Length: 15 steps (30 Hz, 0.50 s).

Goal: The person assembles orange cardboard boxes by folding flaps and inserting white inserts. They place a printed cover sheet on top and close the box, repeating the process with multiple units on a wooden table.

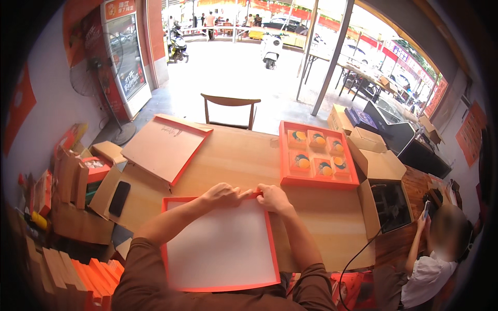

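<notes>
A shallow red cardboard box (pixel 223 249) with a white inside lies at the table's near edge, between my forearms. My left hand (pixel 226 196) is closed at the middle of its far wall, the fingers curled and pressing on the red edge. At the far right corner my right hand (pixel 273 199) pinches the same wall, close beside the left. Farther right sits a red gift box (pixel 355 181) holding several small square packs with yellow and dark round prints. A flat pinkish-brown box panel with red edges (pixel 163 147) rests at the far left.
A dark phone (pixel 120 198) lies on cardboard at the left. An open carton (pixel 369 207) with a black cable stands at the right. Orange and brown box stacks (pixel 78 274) fill the lower left. A person (pixel 433 264) sits at the lower right; a chair (pixel 231 108) stands beyond the table.
</notes>
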{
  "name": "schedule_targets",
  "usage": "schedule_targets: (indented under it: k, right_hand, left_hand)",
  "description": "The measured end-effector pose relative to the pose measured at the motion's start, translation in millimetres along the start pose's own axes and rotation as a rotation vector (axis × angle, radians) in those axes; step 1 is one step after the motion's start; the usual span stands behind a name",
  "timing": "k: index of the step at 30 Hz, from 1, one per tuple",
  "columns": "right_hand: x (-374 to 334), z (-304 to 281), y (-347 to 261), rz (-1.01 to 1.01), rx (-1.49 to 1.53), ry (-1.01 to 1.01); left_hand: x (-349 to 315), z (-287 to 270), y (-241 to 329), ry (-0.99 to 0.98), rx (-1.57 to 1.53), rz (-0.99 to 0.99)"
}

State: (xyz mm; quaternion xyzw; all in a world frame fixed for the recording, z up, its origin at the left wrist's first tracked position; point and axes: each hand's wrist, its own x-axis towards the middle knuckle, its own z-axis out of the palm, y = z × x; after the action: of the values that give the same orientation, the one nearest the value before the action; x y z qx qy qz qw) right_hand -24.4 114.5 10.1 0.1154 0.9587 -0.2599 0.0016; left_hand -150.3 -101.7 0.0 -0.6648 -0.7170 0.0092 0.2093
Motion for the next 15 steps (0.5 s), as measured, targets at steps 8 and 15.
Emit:
schedule_targets:
  k: [8, 15]
  right_hand:
    - [28, 2, 11, -0.081, 0.064, -0.051]
    - [27, -1, 17, -0.095, 0.120, -0.183]
  left_hand:
    - [11, -4, 10, 0.153, -0.034, -0.013]
    - [35, 3, 17, -0.084, -0.240, -0.183]
